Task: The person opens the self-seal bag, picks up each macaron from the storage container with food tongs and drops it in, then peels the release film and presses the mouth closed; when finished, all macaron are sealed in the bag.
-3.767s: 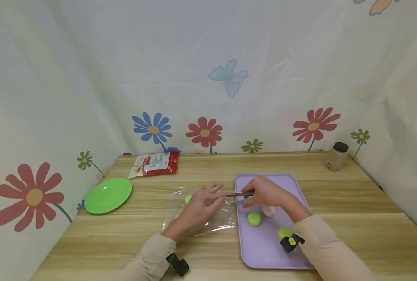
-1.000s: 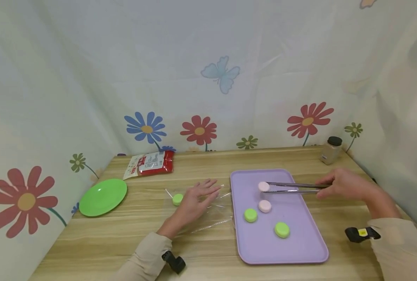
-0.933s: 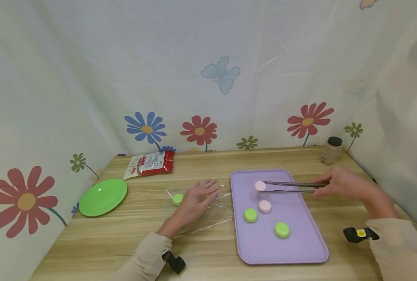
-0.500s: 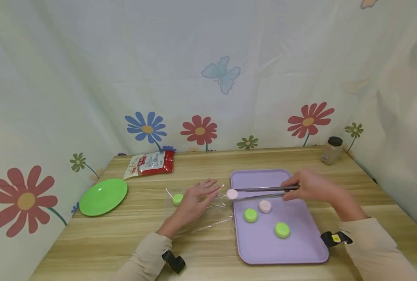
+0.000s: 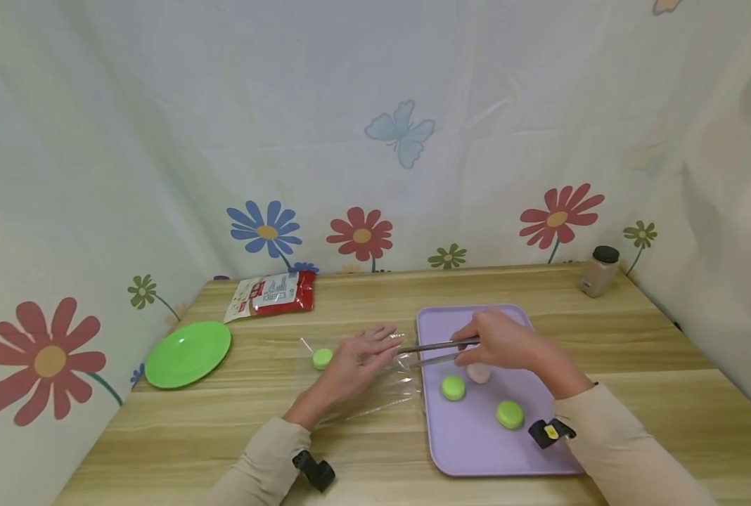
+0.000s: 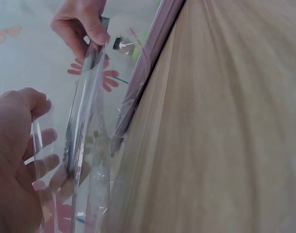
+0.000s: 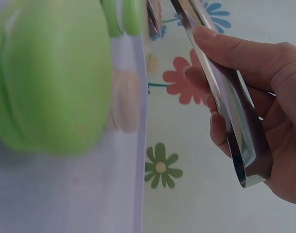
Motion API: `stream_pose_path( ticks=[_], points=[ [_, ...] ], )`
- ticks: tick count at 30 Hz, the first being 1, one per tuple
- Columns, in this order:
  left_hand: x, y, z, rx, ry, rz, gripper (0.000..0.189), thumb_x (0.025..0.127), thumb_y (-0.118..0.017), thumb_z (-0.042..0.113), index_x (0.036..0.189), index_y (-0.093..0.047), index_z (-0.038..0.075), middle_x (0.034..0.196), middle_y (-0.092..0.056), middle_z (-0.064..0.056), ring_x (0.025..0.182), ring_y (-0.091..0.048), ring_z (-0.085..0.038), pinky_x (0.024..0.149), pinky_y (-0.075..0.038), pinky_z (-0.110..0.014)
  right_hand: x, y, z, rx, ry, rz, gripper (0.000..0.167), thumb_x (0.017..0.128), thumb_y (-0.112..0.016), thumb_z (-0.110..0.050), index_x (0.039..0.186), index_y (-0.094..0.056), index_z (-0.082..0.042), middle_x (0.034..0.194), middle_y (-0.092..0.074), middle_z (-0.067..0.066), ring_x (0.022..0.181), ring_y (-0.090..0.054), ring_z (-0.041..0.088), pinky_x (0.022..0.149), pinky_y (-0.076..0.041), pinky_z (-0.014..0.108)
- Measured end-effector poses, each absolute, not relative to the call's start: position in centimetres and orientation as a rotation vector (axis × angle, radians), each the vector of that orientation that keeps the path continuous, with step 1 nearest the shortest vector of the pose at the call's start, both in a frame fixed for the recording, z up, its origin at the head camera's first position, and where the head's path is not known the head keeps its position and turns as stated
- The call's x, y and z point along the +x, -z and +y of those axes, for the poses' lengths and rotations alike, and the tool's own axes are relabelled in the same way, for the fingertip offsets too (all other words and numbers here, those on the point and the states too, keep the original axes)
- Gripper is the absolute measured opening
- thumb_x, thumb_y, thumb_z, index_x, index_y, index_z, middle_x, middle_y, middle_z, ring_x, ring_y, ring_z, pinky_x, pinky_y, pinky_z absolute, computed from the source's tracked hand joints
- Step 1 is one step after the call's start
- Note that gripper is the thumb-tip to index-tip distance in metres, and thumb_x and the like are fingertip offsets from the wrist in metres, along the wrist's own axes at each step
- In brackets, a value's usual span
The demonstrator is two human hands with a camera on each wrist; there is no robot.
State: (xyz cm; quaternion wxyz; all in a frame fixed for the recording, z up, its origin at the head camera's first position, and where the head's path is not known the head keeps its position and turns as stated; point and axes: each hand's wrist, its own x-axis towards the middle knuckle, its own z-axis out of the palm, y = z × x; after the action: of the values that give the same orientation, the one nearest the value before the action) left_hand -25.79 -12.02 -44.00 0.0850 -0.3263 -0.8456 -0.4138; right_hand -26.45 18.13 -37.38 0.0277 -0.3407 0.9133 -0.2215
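Observation:
My right hand [image 5: 498, 341] grips metal tongs [image 7: 220, 82], which reach left past the tray's edge into the mouth of a clear plastic bag [image 5: 382, 400]. The tongs' tips, and the pale pink macaron they carried earlier, are hidden behind my left hand [image 5: 350, 369]. That hand lies over the bag with its fingers extended; in the left wrist view clear film [image 6: 82, 141] crosses in front of the fingers. A green macaron [image 5: 322, 359] shows at the bag's left part. On the purple tray [image 5: 477, 453] are two green macarons [image 5: 510, 414] and a pink macaron [image 5: 479, 373].
A green plate [image 5: 188, 355] lies at the left table edge. Behind it is a red and white packet [image 5: 271, 294]. A jar with a black lid [image 5: 600, 270] stands at the back right. Flowered cloth [image 5: 451, 176] hangs behind the wooden table [image 5: 192, 436].
My right hand has swung left from beyond the tray's right side, bringing the tongs and pink macaron from over the tray to the bag's mouth. The left hand has stayed on the bag.

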Motion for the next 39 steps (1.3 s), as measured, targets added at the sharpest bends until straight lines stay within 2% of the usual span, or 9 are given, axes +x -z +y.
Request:
stream_pose_path(
  ticks=[5,7,9,15,18,23,28,33,39],
  points=[
    [-25.7,43.9,-12.0,-0.945,1.259,-2.540,0.031,0.100,-0.063,0.020,0.129,-0.069,0.012,0.144,-0.054,-0.003,0.142,-0.040,-0.023,0.118,-0.022,-0.056,-26.7,37.9,16.4,-1.127,0.715,2.790,0.036,0.082,-0.084,-0.022,0.111,-0.077,-0.002,0.094,-0.077,0.005,0.078,-0.066,0.007,0.066,-0.051,0.024],
    [-25.7,43.8,-12.0,-0.931,1.271,-2.554,0.030,0.101,-0.063,0.021,0.129,-0.070,0.013,0.144,-0.054,0.001,0.142,-0.039,-0.020,0.119,-0.021,-0.055,-26.7,38.1,15.8,-1.172,0.705,2.785,0.035,0.082,-0.084,-0.021,0.111,-0.077,-0.002,0.092,-0.076,0.004,0.075,-0.064,0.002,0.065,-0.053,0.023],
    [-25.7,43.8,-12.1,-0.930,1.274,-2.564,0.030,0.101,-0.063,0.022,0.129,-0.069,0.014,0.145,-0.053,0.003,0.142,-0.039,-0.019,0.119,-0.020,-0.054,-26.8,38.1,15.2,-1.196,0.689,2.784,0.034,0.083,-0.084,-0.020,0.110,-0.077,-0.002,0.094,-0.076,0.006,0.078,-0.066,0.004,0.068,-0.055,0.025],
    [-25.9,43.7,-12.3,-0.984,1.227,-2.542,0.030,0.101,-0.063,0.021,0.129,-0.070,0.014,0.143,-0.056,-0.001,0.139,-0.044,-0.030,0.117,-0.025,-0.057,-27.0,38.4,13.2,-1.255,0.642,2.765,0.031,0.085,-0.082,-0.019,0.110,-0.077,-0.001,0.100,-0.076,0.007,0.089,-0.071,0.015,0.076,-0.058,0.030],
    [-25.9,43.6,-12.4,-1.000,1.206,-2.542,0.030,0.101,-0.062,0.022,0.129,-0.070,0.013,0.142,-0.056,-0.001,0.138,-0.046,-0.030,0.115,-0.030,-0.055,-27.1,38.7,12.4,-1.277,0.631,2.753,0.030,0.085,-0.082,-0.018,0.110,-0.077,-0.001,0.098,-0.076,0.007,0.083,-0.068,0.011,0.074,-0.057,0.028],
    [-25.9,43.5,-12.3,-1.018,1.199,-2.529,0.030,0.100,-0.063,0.022,0.128,-0.070,0.014,0.142,-0.056,-0.001,0.137,-0.047,-0.029,0.115,-0.031,-0.054,-27.2,39.1,11.5,-1.291,0.646,2.749,0.030,0.085,-0.082,-0.018,0.108,-0.077,-0.001,0.094,-0.076,0.006,0.076,-0.062,0.004,0.070,-0.055,0.025],
    [-26.1,43.7,-12.4,-1.053,1.214,-2.488,0.028,0.100,-0.064,0.022,0.125,-0.072,0.013,0.140,-0.059,-0.006,0.135,-0.049,-0.030,0.114,-0.030,-0.058,-27.3,39.2,11.0,-1.299,0.672,2.738,0.027,0.086,-0.081,-0.018,0.107,-0.077,-0.002,0.090,-0.075,0.001,0.075,-0.062,0.003,0.070,-0.055,0.025],
    [-26.2,43.8,-12.6,-1.062,1.216,-2.505,0.031,0.101,-0.063,0.026,0.127,-0.071,0.013,0.140,-0.059,-0.011,0.135,-0.049,-0.025,0.115,-0.028,-0.058,-27.2,39.2,10.6,-1.284,0.680,2.747,0.030,0.086,-0.081,-0.017,0.110,-0.076,0.000,0.096,-0.076,0.008,0.079,-0.065,0.005,0.070,-0.055,0.025],
    [-26.2,43.6,-12.7,-1.049,1.184,-2.533,0.032,0.100,-0.063,0.026,0.128,-0.070,0.013,0.140,-0.058,-0.012,0.136,-0.048,-0.030,0.114,-0.022,-0.065,-27.1,39.4,10.3,-1.243,0.706,2.774,0.032,0.085,-0.081,-0.016,0.111,-0.076,0.001,0.096,-0.076,0.010,0.068,-0.059,0.004,0.063,-0.051,0.024]
  ],
)
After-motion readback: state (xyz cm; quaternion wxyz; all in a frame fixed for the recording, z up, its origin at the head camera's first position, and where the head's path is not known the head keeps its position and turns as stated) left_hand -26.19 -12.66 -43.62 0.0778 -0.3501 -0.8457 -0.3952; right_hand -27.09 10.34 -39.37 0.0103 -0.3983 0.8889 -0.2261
